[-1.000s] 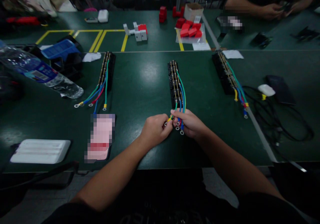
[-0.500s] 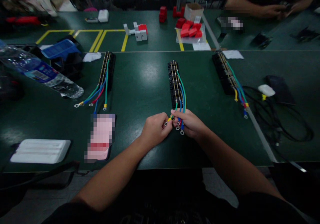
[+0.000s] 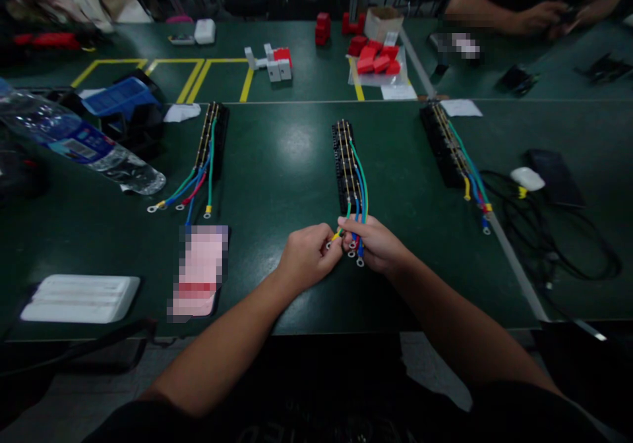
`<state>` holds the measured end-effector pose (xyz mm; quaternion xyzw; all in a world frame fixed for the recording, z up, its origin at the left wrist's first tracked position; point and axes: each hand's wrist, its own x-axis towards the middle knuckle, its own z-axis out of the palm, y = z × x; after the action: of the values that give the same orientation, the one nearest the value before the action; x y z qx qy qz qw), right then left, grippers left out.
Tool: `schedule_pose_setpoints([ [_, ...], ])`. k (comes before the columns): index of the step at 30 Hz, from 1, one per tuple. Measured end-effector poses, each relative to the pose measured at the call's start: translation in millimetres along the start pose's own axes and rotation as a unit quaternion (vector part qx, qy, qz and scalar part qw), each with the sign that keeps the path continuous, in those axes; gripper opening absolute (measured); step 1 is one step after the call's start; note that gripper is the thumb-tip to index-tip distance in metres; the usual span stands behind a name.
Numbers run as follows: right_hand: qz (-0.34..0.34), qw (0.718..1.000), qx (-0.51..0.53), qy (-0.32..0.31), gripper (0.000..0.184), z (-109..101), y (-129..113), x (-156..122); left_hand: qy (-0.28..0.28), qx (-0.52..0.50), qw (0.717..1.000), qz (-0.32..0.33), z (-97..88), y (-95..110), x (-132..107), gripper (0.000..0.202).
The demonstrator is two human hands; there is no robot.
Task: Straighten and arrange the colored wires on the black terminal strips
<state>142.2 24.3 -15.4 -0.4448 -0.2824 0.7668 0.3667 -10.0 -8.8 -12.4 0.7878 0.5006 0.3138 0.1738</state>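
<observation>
A black terminal strip [image 3: 345, 161] lies lengthwise on the green table in front of me, with green, blue, red and yellow wires [image 3: 361, 189] running off its near end. My left hand [image 3: 307, 256] is closed in a pinch on the yellow-sleeved wire end with its ring lug. My right hand [image 3: 376, 243] is closed round the bundle of the other wire ends, whose ring lugs stick out below my fingers. The two hands touch at the fingertips.
Two more terminal strips with coloured wires lie at the left [image 3: 211, 138] and right [image 3: 445, 145]. A plastic water bottle [image 3: 82, 143] lies far left, a white pad [image 3: 82, 298] near left. Black cables [image 3: 548, 232] and a white mouse [image 3: 527, 178] sit right. Red blocks [image 3: 376, 59] at the back. Another person's hands [image 3: 544, 16] top right.
</observation>
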Motion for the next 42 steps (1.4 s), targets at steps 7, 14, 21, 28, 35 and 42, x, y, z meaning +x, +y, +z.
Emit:
schedule_pose_setpoints([
  [7, -0.002, 1.0, -0.014, 0.0, 0.029, 0.1, -1.0, -0.9, 0.002, 0.006, 1.0, 0.004, 1.2, -0.9, 0.3, 0.02],
  [14, -0.003, 1.0, -0.008, -0.006, 0.028, 0.6, -0.6, -0.9, 0.012, 0.002, 1.0, 0.005, 2.7, -2.7, 0.4, 0.018],
  [21, -0.006, 1.0, -0.02, -0.004, 0.027, 0.3, -1.3, -1.5, 0.012, 0.002, 1.0, 0.007, 1.4, -1.1, -0.1, 0.018],
  [28, -0.007, 1.0, -0.022, -0.002, 0.028, -0.7, -0.2, -1.0, 0.009, -0.002, 1.0, 0.006, -0.4, 0.4, -0.1, 0.02],
  [35, -0.005, 1.0, -0.026, 0.002, 0.028, -0.2, -1.4, -1.6, 0.01, 0.001, 1.0, 0.01, 0.2, 0.3, 0.4, 0.02],
  [42, -0.006, 1.0, -0.018, -0.002, 0.028, 0.0, -0.5, -1.0, 0.007, 0.007, 1.0, 0.009, 2.2, -2.1, 0.2, 0.019],
])
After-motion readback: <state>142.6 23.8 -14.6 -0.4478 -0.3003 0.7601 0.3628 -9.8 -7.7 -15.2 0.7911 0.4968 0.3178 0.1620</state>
